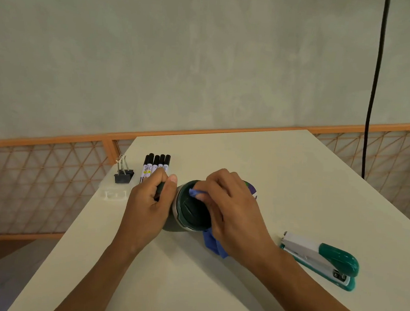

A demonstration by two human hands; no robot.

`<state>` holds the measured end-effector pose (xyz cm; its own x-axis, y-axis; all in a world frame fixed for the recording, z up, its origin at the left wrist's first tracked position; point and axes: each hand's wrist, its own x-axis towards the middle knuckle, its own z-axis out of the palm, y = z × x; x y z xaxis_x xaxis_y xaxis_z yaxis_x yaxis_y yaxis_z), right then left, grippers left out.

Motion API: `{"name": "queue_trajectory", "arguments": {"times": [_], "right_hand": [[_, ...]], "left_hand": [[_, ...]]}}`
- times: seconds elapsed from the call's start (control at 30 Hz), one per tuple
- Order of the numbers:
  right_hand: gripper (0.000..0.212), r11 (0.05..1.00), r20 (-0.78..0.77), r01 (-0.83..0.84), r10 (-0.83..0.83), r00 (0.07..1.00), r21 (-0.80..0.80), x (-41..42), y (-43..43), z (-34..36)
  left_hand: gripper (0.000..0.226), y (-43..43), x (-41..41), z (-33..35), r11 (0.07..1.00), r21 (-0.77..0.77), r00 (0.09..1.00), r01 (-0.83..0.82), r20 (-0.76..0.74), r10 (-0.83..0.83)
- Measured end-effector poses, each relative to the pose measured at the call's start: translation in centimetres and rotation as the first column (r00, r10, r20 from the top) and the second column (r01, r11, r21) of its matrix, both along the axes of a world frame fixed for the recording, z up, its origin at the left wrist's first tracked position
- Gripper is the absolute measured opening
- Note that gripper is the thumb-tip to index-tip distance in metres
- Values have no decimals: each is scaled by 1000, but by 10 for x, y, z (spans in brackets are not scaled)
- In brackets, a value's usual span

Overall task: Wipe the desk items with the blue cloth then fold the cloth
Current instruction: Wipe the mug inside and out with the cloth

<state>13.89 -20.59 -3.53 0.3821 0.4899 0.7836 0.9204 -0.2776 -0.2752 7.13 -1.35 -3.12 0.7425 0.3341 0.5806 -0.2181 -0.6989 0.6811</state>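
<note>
left hand [147,200]: bare, knuckles and creases plain across the back
left thumbnail [173,179]: short, trimmed, rounded at the tip
right hand [229,205]: bare, tendon lines and knuckles standing out on the back
left forearm [98,274]: bare from the wrist to the picture's bottom edge, slim and smooth
right forearm [311,291]: bare from the wrist to the lower right edge, smooth, broader near the camera

The blue cloth [213,243] is bunched in my right hand [232,205]. One corner is pressed on the dark green lid of the mug [193,210] at the centre, and the rest trails near right of it. Five black-capped markers [155,167] lie side by side far left, with black binder clips [123,175] just left of them. The green-and-white stapler [322,260] lies flat near right.
</note>
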Motion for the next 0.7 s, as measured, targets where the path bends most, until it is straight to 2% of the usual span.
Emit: {"name": "queue_trajectory", "arguments": {"times": [0.17, 0.33, 0.47, 0.7], "right_hand": [[27, 996, 128, 17, -5, 992, -90, -6, 0, 3], [37, 988, 100, 152, -151, 983, 2, 11, -4, -2], [26, 998, 56, 33, -36, 998, 55, 0, -2, -1], [26, 993, -23, -112, 112, 993, 25, 1, -3, -4]], "left_hand": [[40, 1, 0, 0, 1000, 9, 1000, 20, -13, -20], [42, 0, 1, 1, 999, 28, 1000, 19, -18, -18], [39, 2, 0, 1, 1000, 15, 1000, 12, -11, -12], [41, 8, 0, 0, 1000, 13, 1000, 1, -26, 0]]}}
